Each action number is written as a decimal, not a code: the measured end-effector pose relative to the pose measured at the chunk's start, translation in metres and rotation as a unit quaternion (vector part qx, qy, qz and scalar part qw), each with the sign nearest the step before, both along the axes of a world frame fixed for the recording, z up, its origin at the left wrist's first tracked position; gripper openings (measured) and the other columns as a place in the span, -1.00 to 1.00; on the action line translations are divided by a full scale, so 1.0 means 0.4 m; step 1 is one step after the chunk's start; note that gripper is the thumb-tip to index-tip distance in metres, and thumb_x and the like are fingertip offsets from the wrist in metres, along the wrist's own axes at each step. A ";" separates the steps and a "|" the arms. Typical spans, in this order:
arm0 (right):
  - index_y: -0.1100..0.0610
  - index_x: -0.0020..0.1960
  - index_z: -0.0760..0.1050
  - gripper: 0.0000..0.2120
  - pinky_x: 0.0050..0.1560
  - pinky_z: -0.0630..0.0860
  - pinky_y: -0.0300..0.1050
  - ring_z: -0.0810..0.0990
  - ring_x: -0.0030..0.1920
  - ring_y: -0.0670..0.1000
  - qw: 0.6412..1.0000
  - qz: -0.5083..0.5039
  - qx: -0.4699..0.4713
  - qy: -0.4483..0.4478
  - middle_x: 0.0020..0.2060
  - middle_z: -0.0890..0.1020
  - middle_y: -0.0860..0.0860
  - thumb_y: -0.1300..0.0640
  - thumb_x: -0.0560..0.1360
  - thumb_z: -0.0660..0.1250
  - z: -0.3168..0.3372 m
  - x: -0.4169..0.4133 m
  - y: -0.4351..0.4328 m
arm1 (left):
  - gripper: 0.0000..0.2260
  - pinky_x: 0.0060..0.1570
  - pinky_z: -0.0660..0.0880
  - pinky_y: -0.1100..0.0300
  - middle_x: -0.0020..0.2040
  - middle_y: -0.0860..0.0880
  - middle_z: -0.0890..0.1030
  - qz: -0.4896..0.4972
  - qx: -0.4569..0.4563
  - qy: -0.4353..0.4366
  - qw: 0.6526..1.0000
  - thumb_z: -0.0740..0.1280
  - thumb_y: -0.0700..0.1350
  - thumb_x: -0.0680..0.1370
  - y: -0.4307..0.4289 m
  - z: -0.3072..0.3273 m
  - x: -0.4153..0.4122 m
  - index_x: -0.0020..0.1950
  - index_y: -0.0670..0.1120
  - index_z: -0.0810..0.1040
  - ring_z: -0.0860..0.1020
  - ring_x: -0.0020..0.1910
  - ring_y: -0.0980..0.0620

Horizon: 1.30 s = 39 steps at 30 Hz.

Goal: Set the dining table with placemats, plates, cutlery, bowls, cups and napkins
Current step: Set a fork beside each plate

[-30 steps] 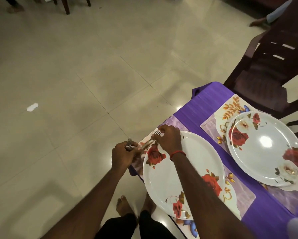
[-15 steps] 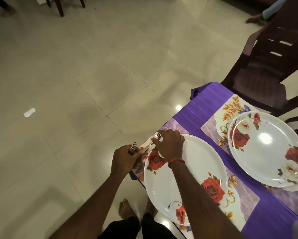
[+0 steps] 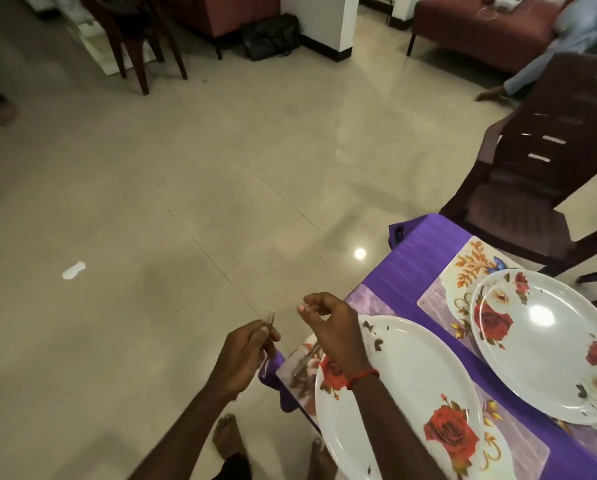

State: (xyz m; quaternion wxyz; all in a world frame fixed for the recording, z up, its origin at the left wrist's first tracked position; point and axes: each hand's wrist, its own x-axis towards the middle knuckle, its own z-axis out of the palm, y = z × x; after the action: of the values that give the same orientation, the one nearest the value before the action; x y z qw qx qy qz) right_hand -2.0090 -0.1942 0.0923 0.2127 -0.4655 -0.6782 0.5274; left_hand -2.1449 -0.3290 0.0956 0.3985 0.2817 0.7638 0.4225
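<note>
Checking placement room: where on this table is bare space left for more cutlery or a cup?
Bare: the purple tablecloth corner beyond the far placemat, and the cloth strip between the near plate and far plate. Crowded: the near placemat's left edge, where the right hand and a fork are.

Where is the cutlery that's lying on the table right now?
Head view, lower centre: the cutlery lies on the near placemat beside the near plate's left rim, partly hidden by the right hand.
</note>
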 end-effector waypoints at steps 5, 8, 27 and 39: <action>0.01 0.09 0.67 -0.86 -0.18 0.53 -0.37 0.67 -0.19 -0.20 0.996 0.036 -0.070 0.047 -0.20 0.71 -0.03 0.04 0.56 0.43 0.091 -0.166 -0.057 | -0.72 -0.35 0.52 0.15 -0.16 -0.19 0.70 -0.063 0.070 -0.107 0.990 0.17 -0.13 0.73 0.031 0.086 -0.097 0.05 -0.19 0.65 0.58 -0.36 -0.05; 0.03 0.04 0.67 -0.91 -0.28 0.52 -0.35 0.65 -0.26 -0.18 0.992 -0.008 -0.099 0.080 -0.24 0.69 0.06 0.08 0.57 0.42 0.127 -0.255 -0.071 | -0.73 -0.31 0.57 0.11 -0.15 -0.20 0.70 -0.059 0.085 -0.118 0.988 0.21 -0.13 0.72 0.034 0.119 -0.183 0.01 -0.19 0.66 0.61 -0.32 -0.08; 0.13 -0.06 0.69 -0.91 -0.25 0.47 -0.17 0.50 -0.30 -0.08 0.950 -0.190 -0.186 0.165 -0.27 0.67 -0.03 0.12 0.48 0.51 0.161 -0.586 0.022 | -0.80 -0.44 0.46 0.16 -0.27 -0.17 0.66 -0.090 0.104 -0.123 0.983 0.36 -0.12 0.65 0.150 0.104 -0.567 -0.10 -0.20 0.66 0.50 -0.45 -0.02; 0.17 -0.08 0.66 -0.94 -0.34 0.40 -0.24 0.44 -0.38 -0.09 0.893 -0.245 -0.270 0.265 -0.31 0.63 0.01 0.26 0.46 0.51 0.158 -0.765 0.350 | -0.83 -0.49 0.27 0.26 -0.33 -0.11 0.63 -0.127 0.095 -0.090 0.983 0.38 -0.15 0.63 0.505 0.116 -0.771 -0.12 -0.16 0.69 0.30 -0.50 0.04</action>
State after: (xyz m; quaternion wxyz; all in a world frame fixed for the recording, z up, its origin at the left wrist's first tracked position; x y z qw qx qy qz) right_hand -2.3152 -0.0540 0.1557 0.3730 -0.4991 -0.2925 0.7254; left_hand -2.4535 -0.1270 0.1420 0.4876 0.3738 0.6392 0.4625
